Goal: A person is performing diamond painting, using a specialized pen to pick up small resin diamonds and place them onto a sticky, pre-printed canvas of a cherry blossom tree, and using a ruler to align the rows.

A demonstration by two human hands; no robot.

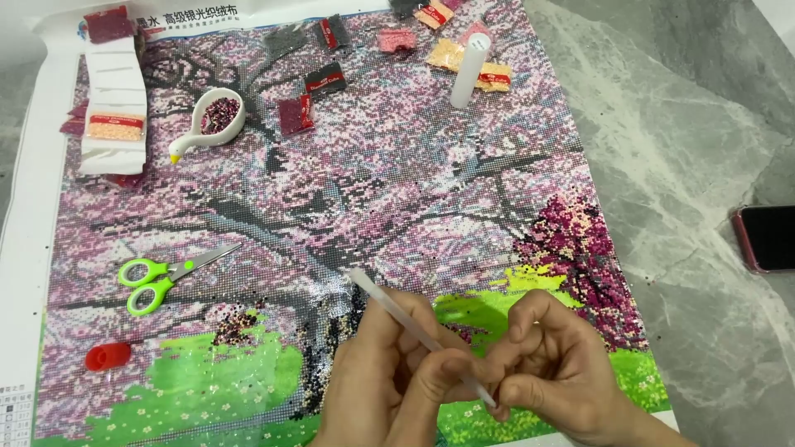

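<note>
My left hand [377,372] and my right hand [559,364] meet low in the head view, over the green part of a bead-picture canvas [397,182] with pink blossom trees. Both hands pinch a thin white applicator pen [397,310] that slants up to the left. My left fingers wrap its middle, while my right fingertips hold its lower end. A white swan-shaped tray [211,120] with dark beads sits on the canvas at the upper left.
Green-handled scissors [161,273] and a red cap [108,356] lie at the left. Several small bead bags [325,80], a white tube [468,70] and a stack of white paper strips [116,108] crowd the top. A dark phone [766,238] rests on the grey marble surface [696,149] at right.
</note>
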